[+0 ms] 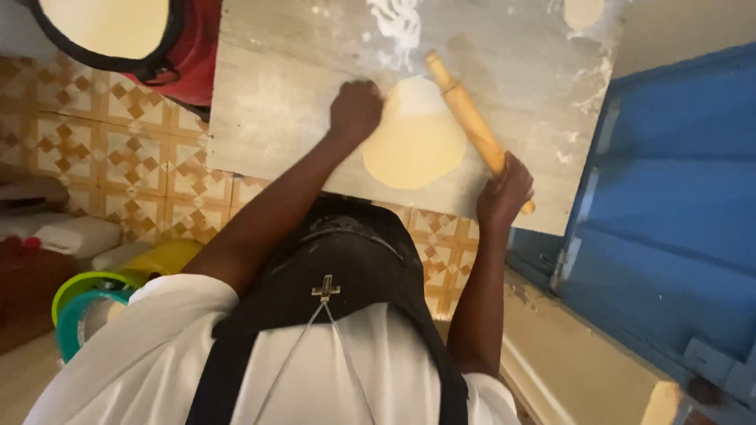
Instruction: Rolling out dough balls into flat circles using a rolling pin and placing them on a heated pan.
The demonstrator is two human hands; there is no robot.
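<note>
Bowls [87,303] stacked at far left on the floor side, green and teal rims, yellow container [161,260] just beside them, patterned tile floor [118,149] under all of it. Top left: red vessel [193,51] with a dark-rimmed pan [106,27] of pale dough on top. Counter [268,118] is a pale floured board, white flour smears near its far edge. My left hand [356,110] sits on the counter, fingers curled into a loose fist, knuckles touching the left edge of the dough round [413,134]; I cannot tell whether it pinches the dough or just presses on it. Dough round lies flat mid-counter, pale yellow, roughly circular. Rolling pin [472,126] is wooden, lies diagonally along the dough's right edge, far end pointing up-left. My right hand [504,193] is closed around the pin's near end at the counter's near edge, fingers wrapped tight. Second small dough piece [583,12] at the top edge, well apart. Blue painted door [677,197] to the right of the counter.
</note>
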